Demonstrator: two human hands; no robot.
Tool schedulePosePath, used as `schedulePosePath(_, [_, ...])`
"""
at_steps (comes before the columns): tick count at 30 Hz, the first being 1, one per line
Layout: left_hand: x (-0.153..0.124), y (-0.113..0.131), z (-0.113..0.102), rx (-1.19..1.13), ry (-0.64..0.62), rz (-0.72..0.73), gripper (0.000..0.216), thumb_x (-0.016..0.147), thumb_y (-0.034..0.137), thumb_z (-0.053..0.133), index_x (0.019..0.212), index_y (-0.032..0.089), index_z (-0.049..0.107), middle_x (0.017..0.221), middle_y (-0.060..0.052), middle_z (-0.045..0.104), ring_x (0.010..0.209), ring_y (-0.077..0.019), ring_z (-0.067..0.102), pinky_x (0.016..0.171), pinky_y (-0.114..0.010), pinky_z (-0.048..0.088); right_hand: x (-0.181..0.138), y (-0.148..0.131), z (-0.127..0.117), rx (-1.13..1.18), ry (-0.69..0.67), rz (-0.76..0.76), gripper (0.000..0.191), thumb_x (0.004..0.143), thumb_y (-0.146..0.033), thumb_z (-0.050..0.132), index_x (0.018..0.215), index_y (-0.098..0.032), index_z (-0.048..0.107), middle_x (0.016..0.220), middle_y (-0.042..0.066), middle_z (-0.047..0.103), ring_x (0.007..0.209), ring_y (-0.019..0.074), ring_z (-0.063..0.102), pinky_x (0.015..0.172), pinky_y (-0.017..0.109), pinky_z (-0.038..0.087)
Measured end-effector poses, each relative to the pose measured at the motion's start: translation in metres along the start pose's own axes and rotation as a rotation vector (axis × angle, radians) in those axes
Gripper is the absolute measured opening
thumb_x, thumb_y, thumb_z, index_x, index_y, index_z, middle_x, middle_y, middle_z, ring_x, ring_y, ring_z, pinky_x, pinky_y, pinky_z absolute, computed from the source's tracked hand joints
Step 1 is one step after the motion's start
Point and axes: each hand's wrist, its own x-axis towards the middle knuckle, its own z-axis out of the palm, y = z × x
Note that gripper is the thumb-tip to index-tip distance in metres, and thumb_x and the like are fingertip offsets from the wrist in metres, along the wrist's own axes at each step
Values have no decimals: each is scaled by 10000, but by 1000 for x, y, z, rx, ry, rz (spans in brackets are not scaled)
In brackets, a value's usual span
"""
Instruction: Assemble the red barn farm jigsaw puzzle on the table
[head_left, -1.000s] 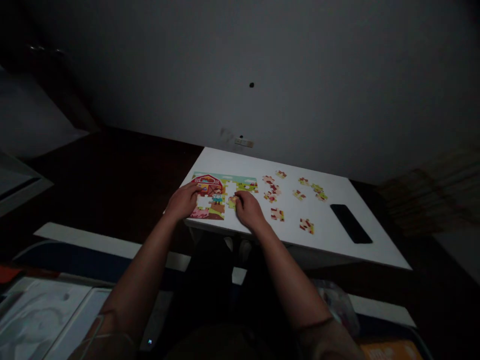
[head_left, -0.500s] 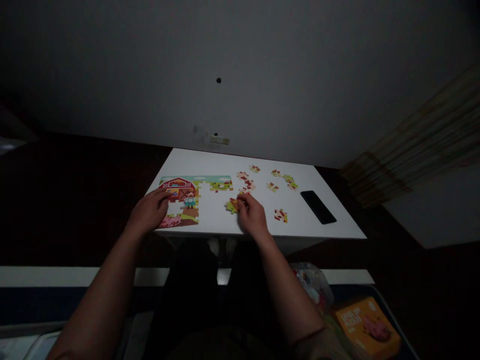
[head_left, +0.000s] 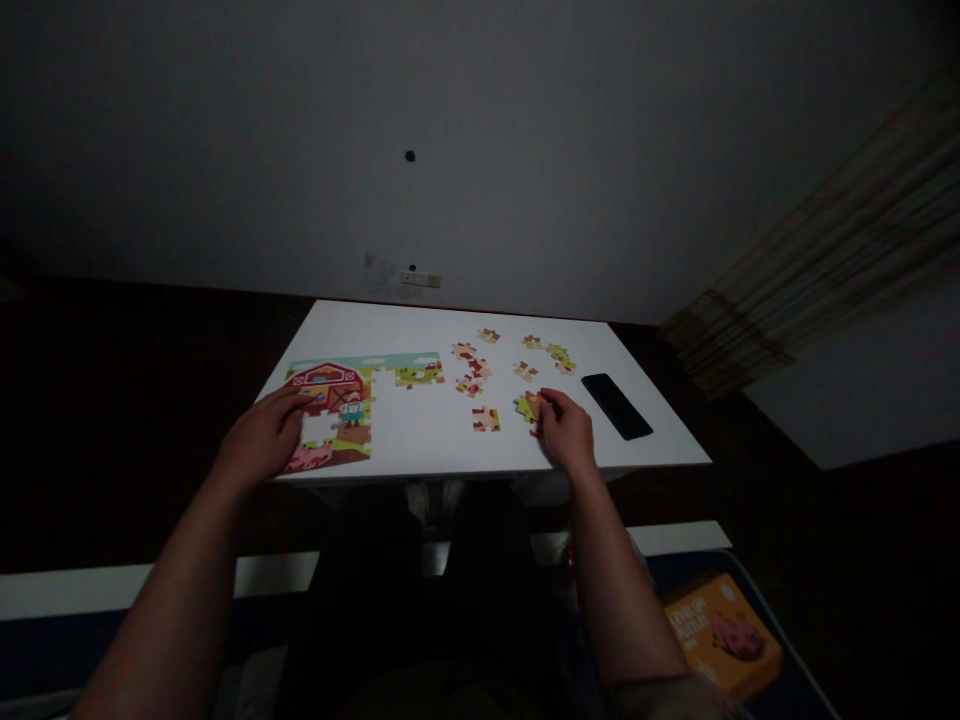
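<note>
A partly joined farm jigsaw puzzle (head_left: 352,450) lies at the left of the white table, showing a red barn, a farmer and a pink pig. Gaps show in its lower left and right of the barn. My left hand (head_left: 264,432) rests on its left edge, fingers stretched over the barn and holding nothing. At the right, my right hand (head_left: 568,432) pinches a green and orange puzzle piece (head_left: 526,405) low over the table, partly covering a red-marked piece. Just left of it lies a brown-and-pink puzzle piece (head_left: 486,419). Several loose puzzle pieces (head_left: 471,368) are scattered behind.
A black phone (head_left: 616,406) lies on the right side of the white table (head_left: 420,440). An orange puzzle box (head_left: 724,635) sits lower right, beside my right forearm. Behind the table stands a grey wall with a socket strip (head_left: 421,279); a curtain (head_left: 735,320) hangs at right.
My right hand has moved right with the pinched piece, uncovering the brown-and-pink piece and partly covering another. The left hand stays on the puzzle. The whole view has shifted slightly.
</note>
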Motion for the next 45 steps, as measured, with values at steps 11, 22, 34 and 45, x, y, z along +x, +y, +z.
schedulePosePath(11, [6,-8,4,26,12,-6,616,989,486,426,1379,132,745,1623,-171,607,1505,-336,576,1285,-522,444,6,29,-41,-514,296,142,570,1033,-413,496,1502,-134,657,1537,254,587,1443,443,453,1186,632,385])
schedulePosePath(22, [8,-20,8,35,-7,-14,618,941,506,483,1402,171,722,1668,-135,572,1520,-339,562,1292,-528,428,13,66,-63,-524,335,247,651,968,-424,578,1534,-102,572,1605,297,476,1478,471,405,1204,644,347])
schedulePosePath(34, [7,-7,1,16,-30,-66,605,911,519,494,1392,224,712,1696,-86,550,1534,-345,546,1301,-536,416,7,63,-67,-419,467,267,685,878,-304,587,1520,-70,529,1505,292,579,1438,450,473,1236,611,333])
schedulePosePath(45, [5,-3,3,27,-10,-53,626,911,503,486,1387,167,717,1661,-147,578,1537,-330,546,1313,-487,404,-2,45,-61,-482,305,61,496,950,-291,501,1397,-122,636,1427,242,653,1385,403,518,1176,574,388])
